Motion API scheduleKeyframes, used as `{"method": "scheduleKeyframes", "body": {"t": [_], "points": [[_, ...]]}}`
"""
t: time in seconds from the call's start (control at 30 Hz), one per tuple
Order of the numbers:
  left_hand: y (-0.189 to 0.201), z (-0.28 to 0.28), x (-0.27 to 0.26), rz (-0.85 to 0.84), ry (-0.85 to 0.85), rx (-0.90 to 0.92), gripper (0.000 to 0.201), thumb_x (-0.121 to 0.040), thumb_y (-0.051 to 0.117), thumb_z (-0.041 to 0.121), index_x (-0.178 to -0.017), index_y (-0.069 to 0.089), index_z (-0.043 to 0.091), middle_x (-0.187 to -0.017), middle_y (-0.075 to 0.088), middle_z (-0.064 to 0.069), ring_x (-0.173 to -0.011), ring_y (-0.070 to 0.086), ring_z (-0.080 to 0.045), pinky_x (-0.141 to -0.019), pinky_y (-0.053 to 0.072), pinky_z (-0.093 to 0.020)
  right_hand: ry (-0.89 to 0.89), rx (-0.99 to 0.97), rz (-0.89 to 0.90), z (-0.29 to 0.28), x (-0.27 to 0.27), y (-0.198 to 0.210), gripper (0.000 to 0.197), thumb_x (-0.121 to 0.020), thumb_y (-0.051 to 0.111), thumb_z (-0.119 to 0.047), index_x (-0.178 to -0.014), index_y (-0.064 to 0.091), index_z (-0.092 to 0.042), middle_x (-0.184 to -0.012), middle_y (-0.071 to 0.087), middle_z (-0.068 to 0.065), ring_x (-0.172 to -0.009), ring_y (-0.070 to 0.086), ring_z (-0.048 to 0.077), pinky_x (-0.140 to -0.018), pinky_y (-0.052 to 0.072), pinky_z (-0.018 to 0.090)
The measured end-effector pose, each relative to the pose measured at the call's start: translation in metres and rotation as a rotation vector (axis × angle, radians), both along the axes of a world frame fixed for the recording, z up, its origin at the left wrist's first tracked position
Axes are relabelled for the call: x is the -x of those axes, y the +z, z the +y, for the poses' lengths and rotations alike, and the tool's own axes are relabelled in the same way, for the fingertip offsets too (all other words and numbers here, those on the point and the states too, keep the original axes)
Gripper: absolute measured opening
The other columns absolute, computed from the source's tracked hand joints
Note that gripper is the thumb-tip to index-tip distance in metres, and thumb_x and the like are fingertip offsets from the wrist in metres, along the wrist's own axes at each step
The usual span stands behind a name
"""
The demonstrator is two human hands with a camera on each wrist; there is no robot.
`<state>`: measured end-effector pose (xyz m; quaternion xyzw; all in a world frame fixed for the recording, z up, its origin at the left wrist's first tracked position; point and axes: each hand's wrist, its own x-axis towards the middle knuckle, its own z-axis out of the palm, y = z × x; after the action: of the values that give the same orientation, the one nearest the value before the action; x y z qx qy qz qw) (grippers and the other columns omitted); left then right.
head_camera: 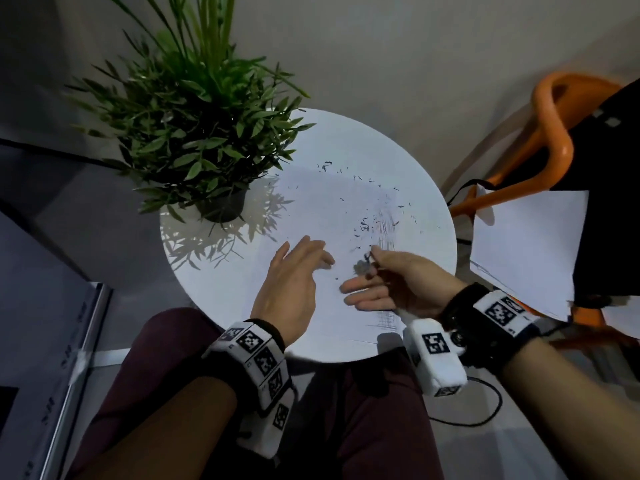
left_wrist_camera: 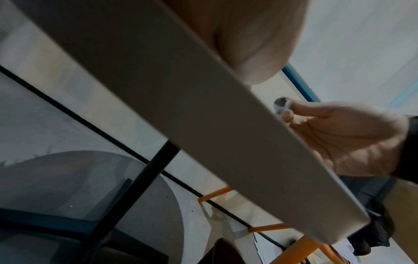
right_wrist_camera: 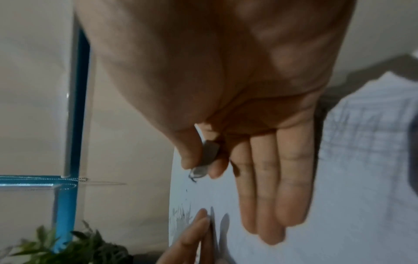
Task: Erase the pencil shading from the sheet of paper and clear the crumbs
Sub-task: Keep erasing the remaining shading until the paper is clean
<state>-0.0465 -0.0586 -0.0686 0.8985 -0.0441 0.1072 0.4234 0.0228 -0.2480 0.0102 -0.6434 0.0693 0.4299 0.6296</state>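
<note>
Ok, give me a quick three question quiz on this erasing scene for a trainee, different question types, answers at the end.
1. True or false: the right hand pinches the eraser between thumb and forefinger.
2. Where do most crumbs lie: A, near the potted plant; B, around the pencil shading; C, on the chair?
3. Fill in: the left hand rests ____ on the paper.

Key: 1 true; 2 B; 3 open.

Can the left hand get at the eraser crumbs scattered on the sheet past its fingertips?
Probably yes. The left hand lies open and flat on the sheet of paper, and nothing stands between it and the eraser crumbs; the potted plant sits off to the side.
</note>
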Motion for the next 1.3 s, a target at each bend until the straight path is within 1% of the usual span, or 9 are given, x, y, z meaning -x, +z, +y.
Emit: {"method": "scheduleKeyframes", "body": {"t": [0.13,0.3,0.43,0.53,0.73,0.87,0.97,1.17,1.3], "points": [[0.003,-0.001,0.003,0.004,0.029,0.076,0.054,-0.085,0.034,-0.018,-0.119,0.050,0.020,-0.128,0.046,0.010,-0.119,0.052,-0.007,-0.096,0.044,-0.031,-0.174,-0.098,-0.030,0.014,-0.027,-0.015,0.040,-0.104,0.039,-0.037,-0.075,0.049,-0.012,-0.110,0.071,0.021,-0.103,0.071,0.026,-0.083,0.060,0.032],[0.000,0.000,0.005,0.019,0.046,0.063,0.052,-0.088,0.035,-0.016,-0.125,0.047,0.019,-0.127,0.046,0.010,-0.122,0.050,-0.007,-0.098,0.042,-0.028,-0.502,-0.072,-0.468,0.022,-0.068,-0.011,0.027,-0.106,0.041,-0.032,-0.087,0.051,-0.015,-0.114,0.071,0.014,-0.105,0.069,0.026,-0.092,0.054,0.036],[0.001,-0.001,0.006,0.021,0.072,0.061,0.051,-0.091,0.035,-0.014,-0.128,0.047,0.019,-0.127,0.048,0.009,-0.123,0.048,-0.006,-0.098,0.040,-0.023,-0.291,-0.126,-0.258,0.010,-0.054,-0.004,0.031,-0.104,0.041,-0.034,-0.085,0.048,-0.010,-0.115,0.068,0.025,-0.103,0.068,0.038,-0.092,0.052,0.048],[0.001,-0.001,0.007,0.025,0.075,0.059,0.051,-0.091,0.035,-0.013,-0.128,0.047,0.020,-0.127,0.048,0.009,-0.123,0.047,-0.006,-0.099,0.040,-0.025,-0.062,-0.011,-0.134,0.010,-0.047,-0.013,0.037,-0.104,0.043,-0.033,-0.077,0.051,-0.009,-0.104,0.070,0.026,-0.089,0.073,0.032,-0.079,0.059,0.037],[0.002,0.000,0.007,0.052,0.072,0.072,0.052,-0.092,0.035,-0.013,-0.130,0.046,0.020,-0.128,0.049,0.010,-0.125,0.047,-0.004,-0.099,0.038,-0.020,-0.461,-0.016,-0.563,0.016,-0.079,-0.005,0.026,-0.106,0.041,-0.029,-0.089,0.054,-0.013,-0.118,0.069,0.014,-0.105,0.069,0.026,-0.088,0.055,0.034],[0.003,-0.001,0.010,0.062,0.102,0.105,0.053,-0.093,0.034,-0.012,-0.130,0.044,0.025,-0.127,0.050,0.012,-0.124,0.047,-0.002,-0.095,0.042,-0.025,-0.230,-0.109,-0.265,0.014,-0.042,-0.003,0.026,-0.102,0.046,-0.032,-0.088,0.050,-0.011,-0.116,0.066,0.028,-0.099,0.068,0.041,-0.088,0.054,0.050],[0.002,-0.001,0.009,0.049,0.108,0.112,0.055,-0.092,0.034,-0.012,-0.131,0.042,0.026,-0.129,0.050,0.011,-0.124,0.049,-0.006,-0.094,0.047,-0.034,0.098,-0.062,-0.009,0.013,-0.022,-0.013,0.032,-0.098,0.048,-0.035,-0.086,0.051,-0.006,-0.111,0.066,0.033,-0.095,0.070,0.038,-0.083,0.059,0.042],[0.002,0.000,0.010,0.049,0.086,0.119,0.053,-0.093,0.034,-0.012,-0.131,0.042,0.024,-0.130,0.050,0.008,-0.125,0.050,-0.008,-0.097,0.046,-0.034,-0.510,-0.100,-0.331,0.031,-0.071,-0.010,0.027,-0.105,0.044,-0.029,-0.085,0.053,-0.013,-0.130,0.062,0.020,-0.107,0.067,0.020,-0.086,0.055,0.030],[0.004,0.000,0.010,0.060,0.090,0.135,0.052,-0.093,0.033,-0.012,-0.132,0.044,0.021,-0.131,0.050,0.007,-0.126,0.049,-0.008,-0.098,0.046,-0.035,-0.451,-0.141,-0.295,0.030,-0.079,0.000,0.031,-0.103,0.046,-0.037,-0.101,0.055,-0.007,-0.124,0.066,0.019,-0.110,0.066,0.033,-0.097,0.052,0.048]]}}
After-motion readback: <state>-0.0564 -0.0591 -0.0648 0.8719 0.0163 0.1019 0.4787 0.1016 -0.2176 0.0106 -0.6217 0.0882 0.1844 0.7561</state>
